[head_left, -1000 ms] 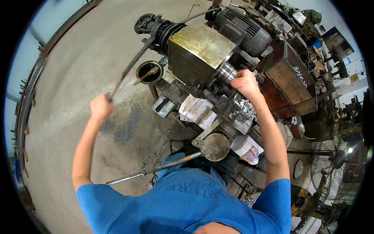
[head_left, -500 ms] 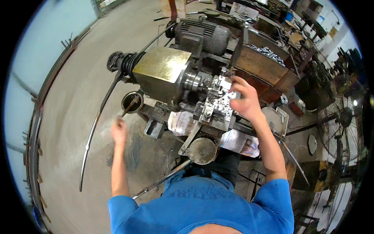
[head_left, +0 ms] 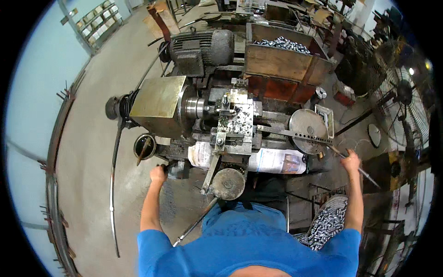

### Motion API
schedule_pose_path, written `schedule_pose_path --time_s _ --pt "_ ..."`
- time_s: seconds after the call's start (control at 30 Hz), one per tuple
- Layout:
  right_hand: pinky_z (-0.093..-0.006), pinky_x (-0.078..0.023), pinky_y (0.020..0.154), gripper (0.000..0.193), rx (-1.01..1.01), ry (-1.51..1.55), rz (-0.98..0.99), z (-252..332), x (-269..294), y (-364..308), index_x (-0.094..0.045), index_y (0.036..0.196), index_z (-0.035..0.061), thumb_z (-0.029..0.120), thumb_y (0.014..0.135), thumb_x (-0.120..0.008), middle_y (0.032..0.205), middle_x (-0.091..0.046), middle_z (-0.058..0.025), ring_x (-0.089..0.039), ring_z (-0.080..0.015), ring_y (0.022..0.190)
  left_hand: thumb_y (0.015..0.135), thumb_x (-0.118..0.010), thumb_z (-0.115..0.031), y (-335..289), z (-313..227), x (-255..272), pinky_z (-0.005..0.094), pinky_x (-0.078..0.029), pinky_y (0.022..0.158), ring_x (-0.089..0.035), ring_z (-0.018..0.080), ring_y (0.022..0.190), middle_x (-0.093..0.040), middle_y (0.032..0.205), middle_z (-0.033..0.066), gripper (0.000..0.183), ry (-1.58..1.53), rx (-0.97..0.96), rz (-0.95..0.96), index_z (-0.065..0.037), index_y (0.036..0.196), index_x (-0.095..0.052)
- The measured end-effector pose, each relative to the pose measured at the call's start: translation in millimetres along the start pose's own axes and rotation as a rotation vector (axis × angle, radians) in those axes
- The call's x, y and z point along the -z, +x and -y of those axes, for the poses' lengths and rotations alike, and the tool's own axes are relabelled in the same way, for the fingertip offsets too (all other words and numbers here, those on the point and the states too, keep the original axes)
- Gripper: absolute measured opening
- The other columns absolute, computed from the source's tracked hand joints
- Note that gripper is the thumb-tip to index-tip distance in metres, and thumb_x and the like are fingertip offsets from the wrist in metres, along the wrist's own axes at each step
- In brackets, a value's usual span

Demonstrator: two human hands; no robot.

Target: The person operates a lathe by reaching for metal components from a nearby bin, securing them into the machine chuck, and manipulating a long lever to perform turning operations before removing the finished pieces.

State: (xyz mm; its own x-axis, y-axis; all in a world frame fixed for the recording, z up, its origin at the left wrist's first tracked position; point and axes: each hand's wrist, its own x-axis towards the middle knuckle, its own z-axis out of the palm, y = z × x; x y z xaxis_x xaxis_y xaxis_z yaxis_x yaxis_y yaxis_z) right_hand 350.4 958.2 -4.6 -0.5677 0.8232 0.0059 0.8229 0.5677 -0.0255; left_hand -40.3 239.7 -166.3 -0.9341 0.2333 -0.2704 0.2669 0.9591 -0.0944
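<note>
My left hand (head_left: 158,173) is closed around a small dark handle at the front left of a metal lathe; the handle's shape is mostly hidden. Just beyond it, a brush (head_left: 144,151) leans in a round pot (head_left: 151,141) of dark liquid. Off to the right, my right hand (head_left: 350,160) grips a metal lever (head_left: 339,151) that runs toward a perforated bar. Between my hands lies the tool slide (head_left: 236,122), sprinkled with dark chips. The steel chuck (head_left: 196,107) faces it from the boxy headstock (head_left: 158,102). A small part may sit at the chuck, too small to tell.
Behind stand a ribbed motor (head_left: 203,48) and a wooden bin (head_left: 281,62) of shiny metal pieces. A basket of similar metal pieces (head_left: 327,224) is beside my right arm. A round plate (head_left: 308,131) and a large fan (head_left: 404,92) stand right; a long rod (head_left: 112,207) slants at left.
My left hand has left the brush in the pot and closed on the dark handle. My right hand has moved from above the tool slide rightward onto the lever. The view has shifted.
</note>
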Motion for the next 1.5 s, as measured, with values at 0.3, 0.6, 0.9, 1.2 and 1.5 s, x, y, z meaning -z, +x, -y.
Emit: schedule_pose_path --time_s 0.3,0.6,0.9,1.2,1.5 --pt "-0.0424 -0.046 0.072 0.038 -0.174 -0.206 -0.145 -69.4 -77.1 -73.9 -0.056 0.098 0.0032 0.017 0.062 -0.056 0.079 -0.060 -0.0169 -0.057 -0.0346 0.077 0.071 -0.064 -0.020 -86.0 63.4 -50.9 0.0324 -0.051 0.065 -0.064 0.0213 0.059 -0.063 0.062 0.0129 0.042 -0.611 0.355 0.287 -0.002 0.109 -0.058" --pt "-0.0495 -0.046 0.063 0.044 -0.295 0.090 -0.052 23.8 -48.2 -206.2 -0.055 0.092 0.0025 0.024 0.054 -0.057 0.073 -0.060 -0.0246 -0.059 -0.0417 0.069 0.074 -0.060 -0.008 -118.9 16.0 -69.9 0.0300 -0.051 0.048 -0.061 0.0196 0.048 -0.062 0.068 0.0136 0.032 -0.939 0.289 0.451 0.006 0.102 -0.059" --pt "-0.0493 -0.045 0.058 0.040 -0.245 0.082 -0.085 31.4 -48.0 -213.2 -0.053 0.086 0.0022 0.029 0.057 -0.058 0.067 -0.058 -0.0227 -0.057 -0.0420 0.063 0.074 -0.057 -0.007 -85.0 5.9 -47.2 0.0322 -0.052 0.050 -0.063 0.0226 0.054 -0.063 0.086 0.0199 0.037 -0.849 0.257 0.344 0.007 0.108 -0.056" --pt "-0.0419 -0.047 0.069 0.040 -0.200 -0.223 -0.003 -64.6 -52.3 -87.0 -0.058 0.099 0.0088 0.028 0.064 -0.061 0.089 -0.060 -0.0139 -0.058 -0.0312 0.084 0.075 -0.064 -0.016 -30.0 15.8 -3.3 0.0355 -0.050 0.060 -0.064 0.0243 0.062 -0.064 0.078 0.0185 0.038 -0.689 0.153 0.051 0.004 0.106 -0.057" --pt "-0.0551 -0.028 0.096 0.043 -0.374 -0.254 -0.133 -34.1 -52.7 15.2 -0.051 0.116 0.0101 0.018 0.074 -0.050 0.109 -0.054 -0.0134 -0.047 -0.0307 0.109 0.079 -0.054 -0.045 0.1 -41.6 -26.4 0.0464 -0.049 0.068 -0.061 0.0379 0.079 -0.063 0.088 0.0195 0.043 -0.157 0.066 -0.102 -0.006 0.094 -0.061"
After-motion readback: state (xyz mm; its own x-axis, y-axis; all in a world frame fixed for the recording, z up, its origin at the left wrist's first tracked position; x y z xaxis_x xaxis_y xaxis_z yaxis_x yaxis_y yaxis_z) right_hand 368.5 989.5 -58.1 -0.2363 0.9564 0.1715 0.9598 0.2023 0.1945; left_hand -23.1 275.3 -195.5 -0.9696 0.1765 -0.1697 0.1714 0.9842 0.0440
